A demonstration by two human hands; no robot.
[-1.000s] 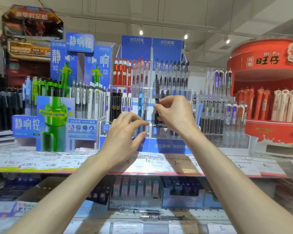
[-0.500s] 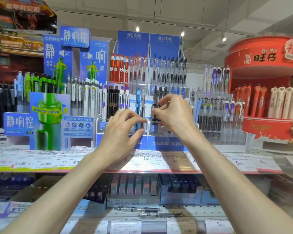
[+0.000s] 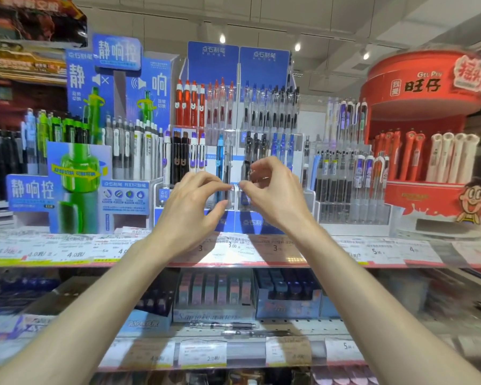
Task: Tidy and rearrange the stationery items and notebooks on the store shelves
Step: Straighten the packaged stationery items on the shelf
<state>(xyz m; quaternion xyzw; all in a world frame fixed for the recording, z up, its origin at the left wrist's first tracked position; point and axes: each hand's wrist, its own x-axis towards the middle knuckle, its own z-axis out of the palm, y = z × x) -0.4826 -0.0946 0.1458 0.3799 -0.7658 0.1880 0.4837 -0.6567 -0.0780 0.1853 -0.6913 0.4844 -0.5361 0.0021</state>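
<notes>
Reached forward at chest height with both bare forearms. Curled the left hand [image 3: 190, 202] and right hand [image 3: 272, 195] toward each other, fingertips nearly meeting — pinched the clear plastic front edge of the blue tiered pen display rack [image 3: 235, 195] between them. Stood the rack on the price-tagged upper shelf [image 3: 67, 254], between the green-bottle pen stand [image 3: 75, 187] and the clear acrylic pen holder [image 3: 350, 190].

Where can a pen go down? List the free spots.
Free: the bare lower pegboard strip, right of the two loose pens, before the blue box. Crowded: the upper shelf, displays side by side, with left hand and right hand at the blue pen rack.
</notes>
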